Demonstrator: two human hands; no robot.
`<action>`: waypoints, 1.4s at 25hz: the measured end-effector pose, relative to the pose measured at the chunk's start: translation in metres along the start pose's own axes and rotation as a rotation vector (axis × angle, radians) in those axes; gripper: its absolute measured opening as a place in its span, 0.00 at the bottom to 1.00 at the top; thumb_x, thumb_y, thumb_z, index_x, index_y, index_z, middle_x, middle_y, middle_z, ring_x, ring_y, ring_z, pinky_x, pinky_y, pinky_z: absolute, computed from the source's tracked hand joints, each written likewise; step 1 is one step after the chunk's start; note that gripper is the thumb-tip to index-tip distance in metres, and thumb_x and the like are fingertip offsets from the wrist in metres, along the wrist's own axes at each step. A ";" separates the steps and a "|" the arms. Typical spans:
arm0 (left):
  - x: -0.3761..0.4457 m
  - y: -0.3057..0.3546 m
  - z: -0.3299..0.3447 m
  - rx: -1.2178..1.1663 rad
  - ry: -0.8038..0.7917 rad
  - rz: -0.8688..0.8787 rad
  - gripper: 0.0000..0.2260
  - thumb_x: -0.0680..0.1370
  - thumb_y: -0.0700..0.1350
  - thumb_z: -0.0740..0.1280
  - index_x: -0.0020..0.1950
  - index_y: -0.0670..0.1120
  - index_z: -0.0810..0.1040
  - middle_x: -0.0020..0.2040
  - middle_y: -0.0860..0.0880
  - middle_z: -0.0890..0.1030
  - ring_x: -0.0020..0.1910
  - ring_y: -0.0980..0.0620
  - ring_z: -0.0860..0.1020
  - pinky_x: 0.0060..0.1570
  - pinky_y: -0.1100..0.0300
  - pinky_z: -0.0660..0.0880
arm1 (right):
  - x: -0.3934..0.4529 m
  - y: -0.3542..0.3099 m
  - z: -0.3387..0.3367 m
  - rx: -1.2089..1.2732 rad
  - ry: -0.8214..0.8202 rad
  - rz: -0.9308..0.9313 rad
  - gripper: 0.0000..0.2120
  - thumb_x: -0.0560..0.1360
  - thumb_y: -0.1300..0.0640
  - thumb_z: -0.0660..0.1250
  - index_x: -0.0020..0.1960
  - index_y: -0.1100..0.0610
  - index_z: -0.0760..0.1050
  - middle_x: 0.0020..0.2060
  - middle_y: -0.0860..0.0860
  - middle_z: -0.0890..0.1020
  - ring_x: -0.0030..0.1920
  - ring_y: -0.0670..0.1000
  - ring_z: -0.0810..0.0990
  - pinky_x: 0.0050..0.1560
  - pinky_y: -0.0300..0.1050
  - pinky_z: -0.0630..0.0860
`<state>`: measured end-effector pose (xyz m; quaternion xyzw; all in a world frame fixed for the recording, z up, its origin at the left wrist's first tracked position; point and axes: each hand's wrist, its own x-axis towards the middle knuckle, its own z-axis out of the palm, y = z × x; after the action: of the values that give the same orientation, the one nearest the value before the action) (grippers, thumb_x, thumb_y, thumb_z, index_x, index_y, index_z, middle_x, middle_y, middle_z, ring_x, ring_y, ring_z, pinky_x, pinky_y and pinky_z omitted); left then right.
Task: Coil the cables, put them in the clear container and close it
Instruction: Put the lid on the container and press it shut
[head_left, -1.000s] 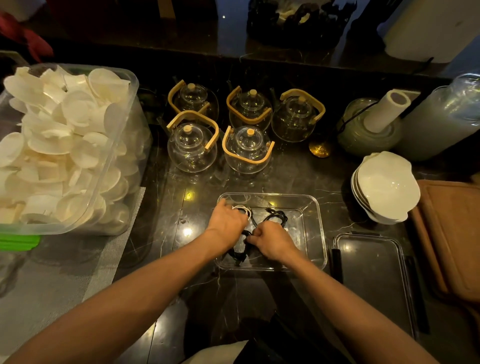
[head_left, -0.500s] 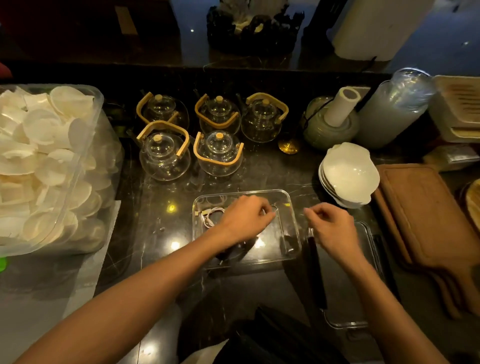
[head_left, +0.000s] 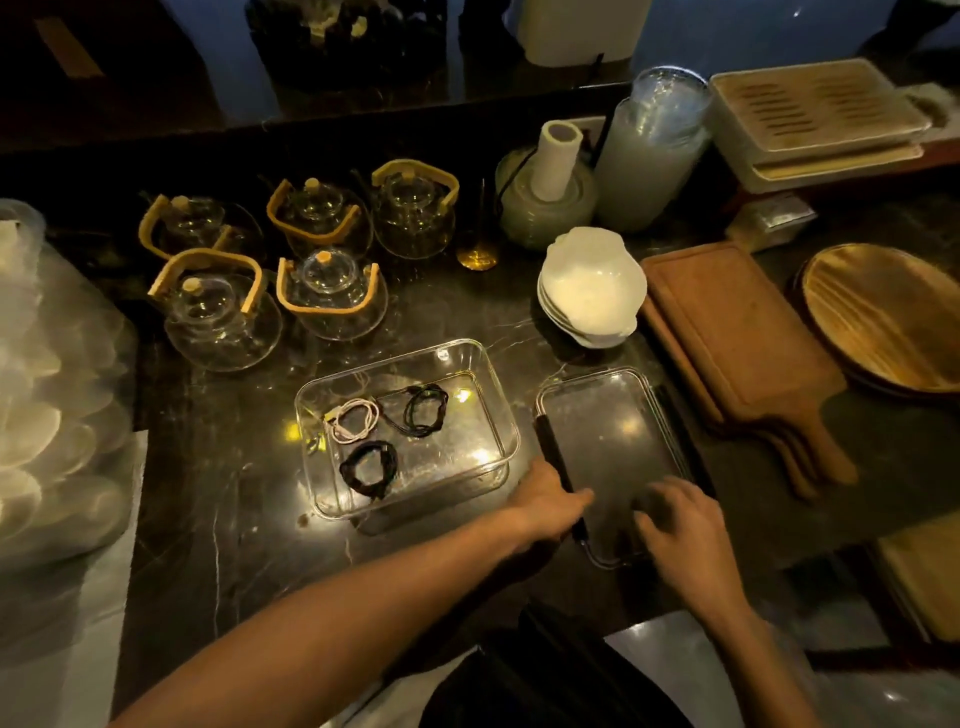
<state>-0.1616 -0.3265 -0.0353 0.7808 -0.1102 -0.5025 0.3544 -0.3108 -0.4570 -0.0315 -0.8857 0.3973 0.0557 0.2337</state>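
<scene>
Left hand (head_left: 545, 501) grips the lid's (head_left: 613, 441) near-left edge, while right hand (head_left: 680, 525) rests spread-fingered on its near end.

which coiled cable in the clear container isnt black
The white coil at the container's left side; the other two coils are black.

The counter (head_left: 249, 467) is dark polished stone, glossy with pale veins. The container (head_left: 506, 447) and its lid (head_left: 613, 431) are clear, shiny plastic. The teapots (head_left: 223, 322) are smooth glass with matt wood-like handles. The boards (head_left: 727, 332) are matt brown wood. The bowls (head_left: 592, 286) look like glossy white ceramic.
</scene>
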 end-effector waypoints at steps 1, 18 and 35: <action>0.002 -0.005 0.003 0.025 0.030 -0.027 0.16 0.78 0.55 0.69 0.57 0.46 0.69 0.48 0.46 0.83 0.48 0.45 0.85 0.45 0.52 0.82 | -0.005 0.004 0.003 -0.045 -0.045 -0.011 0.23 0.76 0.58 0.72 0.71 0.56 0.76 0.75 0.57 0.72 0.75 0.60 0.68 0.72 0.56 0.67; 0.034 -0.021 0.020 -0.255 0.059 -0.079 0.10 0.80 0.45 0.69 0.45 0.39 0.79 0.33 0.41 0.85 0.33 0.43 0.85 0.41 0.45 0.85 | -0.026 0.033 0.048 -0.249 -0.100 -0.162 0.34 0.80 0.47 0.67 0.82 0.45 0.56 0.83 0.52 0.55 0.82 0.59 0.53 0.77 0.59 0.60; -0.066 0.086 -0.119 -0.555 0.469 0.593 0.22 0.76 0.57 0.72 0.65 0.49 0.74 0.58 0.49 0.80 0.56 0.54 0.80 0.52 0.61 0.78 | 0.012 -0.067 -0.136 0.859 0.495 -0.484 0.07 0.83 0.57 0.66 0.51 0.46 0.79 0.45 0.49 0.86 0.47 0.51 0.86 0.48 0.42 0.81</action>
<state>-0.0747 -0.3011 0.0976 0.6837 -0.1071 -0.2002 0.6935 -0.2656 -0.4888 0.1107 -0.7634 0.2123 -0.3769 0.4797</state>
